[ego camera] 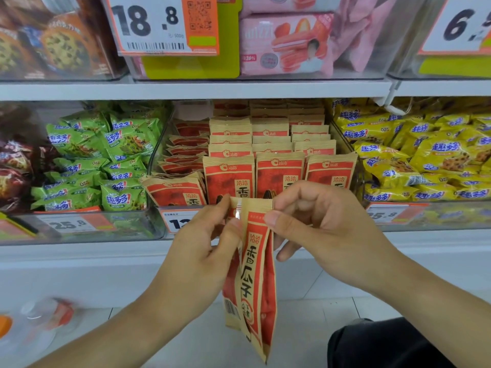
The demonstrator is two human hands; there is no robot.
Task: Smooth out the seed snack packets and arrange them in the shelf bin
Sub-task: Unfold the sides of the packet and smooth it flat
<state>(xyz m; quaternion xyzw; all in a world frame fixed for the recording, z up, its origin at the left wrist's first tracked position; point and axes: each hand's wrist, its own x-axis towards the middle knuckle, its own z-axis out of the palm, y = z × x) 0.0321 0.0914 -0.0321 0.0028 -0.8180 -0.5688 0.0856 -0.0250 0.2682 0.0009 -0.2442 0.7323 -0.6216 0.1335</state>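
The shelf (239, 88) carries a clear shelf bin (159, 152) filled with upright rows of red-and-tan seed snack packets (279, 171), green packets (106, 155) to its left and yellow packets (425, 155) to its right. In front of the bin, one held packet (256, 274) hangs vertically, its top edge pinched by the left hand (202, 245) and the right hand (318, 221).
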